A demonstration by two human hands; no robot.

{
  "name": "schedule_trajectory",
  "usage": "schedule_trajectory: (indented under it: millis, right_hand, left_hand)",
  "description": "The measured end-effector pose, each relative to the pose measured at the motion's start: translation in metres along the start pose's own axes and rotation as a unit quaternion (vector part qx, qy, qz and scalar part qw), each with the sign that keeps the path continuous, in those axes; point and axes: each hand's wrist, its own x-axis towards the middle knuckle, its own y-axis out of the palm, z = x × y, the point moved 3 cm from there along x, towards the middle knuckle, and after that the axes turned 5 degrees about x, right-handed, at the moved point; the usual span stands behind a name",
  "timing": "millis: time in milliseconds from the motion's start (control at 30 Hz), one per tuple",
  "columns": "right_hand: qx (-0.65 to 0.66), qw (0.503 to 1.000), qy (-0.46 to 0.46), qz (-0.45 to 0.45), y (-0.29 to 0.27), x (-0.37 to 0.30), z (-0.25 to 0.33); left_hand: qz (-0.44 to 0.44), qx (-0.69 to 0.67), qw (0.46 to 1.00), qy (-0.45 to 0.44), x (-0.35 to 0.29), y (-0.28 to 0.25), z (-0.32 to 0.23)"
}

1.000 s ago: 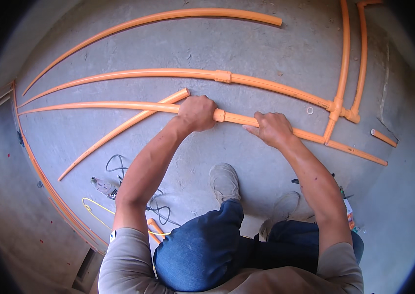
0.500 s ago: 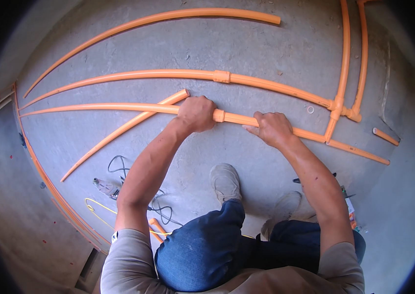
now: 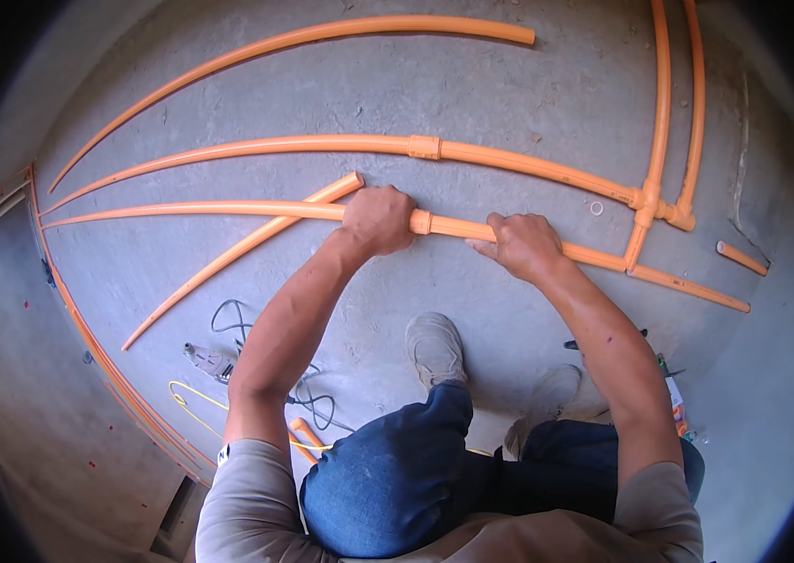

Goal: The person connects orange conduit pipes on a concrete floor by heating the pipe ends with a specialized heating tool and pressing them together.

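My left hand (image 3: 380, 220) is closed round a long orange pipe (image 3: 219, 209), just left of an orange coupling (image 3: 421, 222). On the coupling's other side, my right hand (image 3: 523, 246) grips a second orange pipe (image 3: 461, 228) that runs right past a tee. The coupling sits between the two hands, with both pipes meeting at it. Beneath the left pipe, a loose orange pipe (image 3: 228, 249) lies slantwise, its cut end just beyond my left hand. How deep the pipes sit inside the coupling is hidden.
Beyond my hands runs another coupled orange pipe (image 3: 322, 143), joined to upright pipes at the right. A separate pipe (image 3: 397, 25) lies farthest away. A short offcut (image 3: 742, 258) and a pale ring (image 3: 597, 208) are on the floor. A corded power tool (image 3: 208, 361) rests left of my leg.
Both hands keep their grip on the pipes at either side of the coupling. The whole view has shifted very slightly; nothing else visibly differs.
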Motion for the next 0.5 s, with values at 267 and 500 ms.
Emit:
schedule_trajectory:
  millis: [267, 500]
  right_hand:
    - [0.009, 0.998, 0.04, 0.043, -0.01, 0.0, 0.009]
    - [0.0, 0.995, 0.076, 0.057, -0.018, -0.009, 0.007]
  left_hand:
    - [-0.02, -0.012, 1.0, 0.0, -0.006, 0.001, 0.002]
    - [-0.415, -0.1, 0.904, -0.019, -0.07, 0.021, 0.021]
